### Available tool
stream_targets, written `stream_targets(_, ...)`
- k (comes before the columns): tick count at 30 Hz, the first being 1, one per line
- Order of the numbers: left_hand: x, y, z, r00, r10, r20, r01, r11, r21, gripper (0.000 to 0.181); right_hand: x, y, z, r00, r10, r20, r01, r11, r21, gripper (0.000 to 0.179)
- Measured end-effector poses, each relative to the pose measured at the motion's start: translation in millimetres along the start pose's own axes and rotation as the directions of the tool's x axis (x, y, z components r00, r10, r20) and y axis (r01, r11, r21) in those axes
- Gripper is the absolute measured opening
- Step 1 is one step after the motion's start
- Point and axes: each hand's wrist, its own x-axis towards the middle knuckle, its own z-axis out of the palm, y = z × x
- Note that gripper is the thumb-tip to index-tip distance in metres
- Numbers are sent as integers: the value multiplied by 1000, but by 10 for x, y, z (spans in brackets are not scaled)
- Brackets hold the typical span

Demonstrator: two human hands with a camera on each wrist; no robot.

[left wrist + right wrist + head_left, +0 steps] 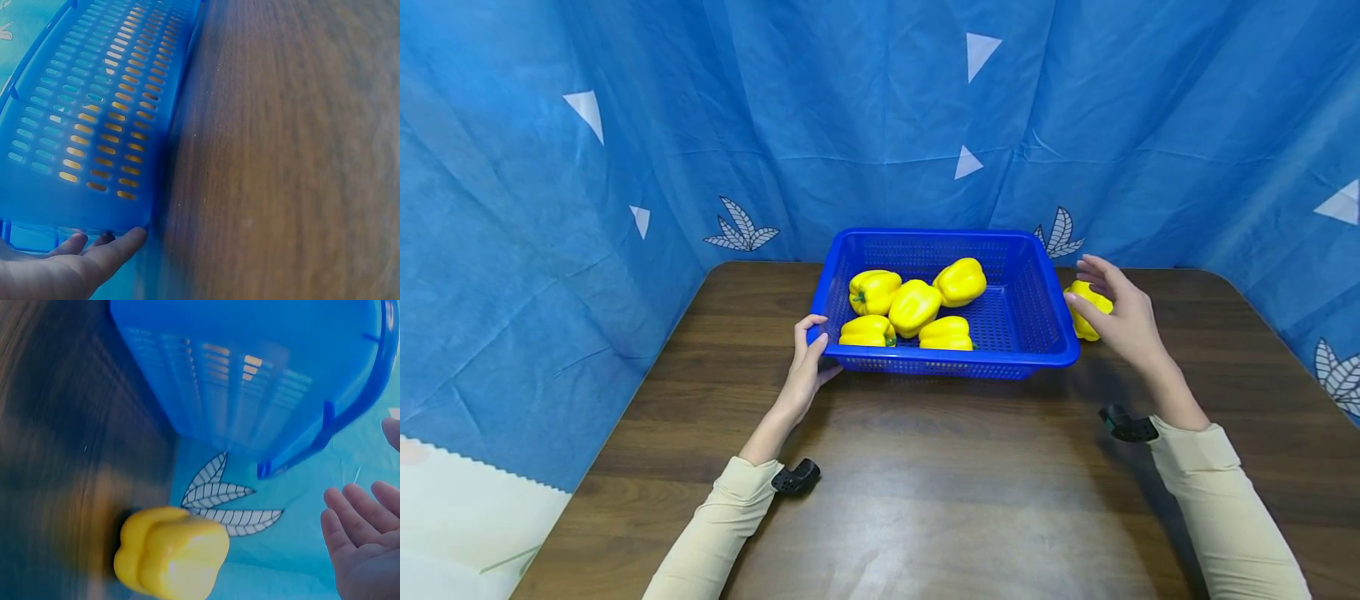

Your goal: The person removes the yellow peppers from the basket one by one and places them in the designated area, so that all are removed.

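Blue basket [951, 357] between the hands [803, 368] [1129, 321]

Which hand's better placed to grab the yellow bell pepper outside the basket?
Right, I'd say: the right hand is open and close to that yellow bell pepper, while the left hand holds the blue plastic basket at the opposite end.

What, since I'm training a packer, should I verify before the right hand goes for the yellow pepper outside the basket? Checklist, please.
1. Left hand holding the basket by its near left corner: ok.
2. Basket upright on the table: ok.
3. Right hand holding nothing: ok.
4. Right hand touching the outside pepper: not ok; the right wrist view shows a gap.
5. Space beside the five peppers inside: ok, toward the right end.
6. Outside pepper's underside undamaged: cannot tell; hidden.
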Motion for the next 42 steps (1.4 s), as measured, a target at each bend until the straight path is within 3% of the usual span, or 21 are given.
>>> stream_targets(17,-14,9,1,1000,1,7,-1,1000,9,25,27,-180,167,992,-76,101,75,997,16,48)
stream_targets(29,-5,17,-2,1000,-6,11,6,1000,-11,31,26,-290,299,973,-43,226,40,999,17,45)
stream_targets(33,-4,9,-5,1000,7,13,-7,1000,-13,34,33,-308,355,962,-51,267,46,999,25,43)
stream_targets(38,-15,-10,-9,998,66,22,-67,998,15,34,43,-338,419,949,-71,309,69,997,17,37)
stream_targets(42,-9,-22,-6,998,61,17,-62,998,22,31,42,-373,454,947,-94,307,99,995,0,32)
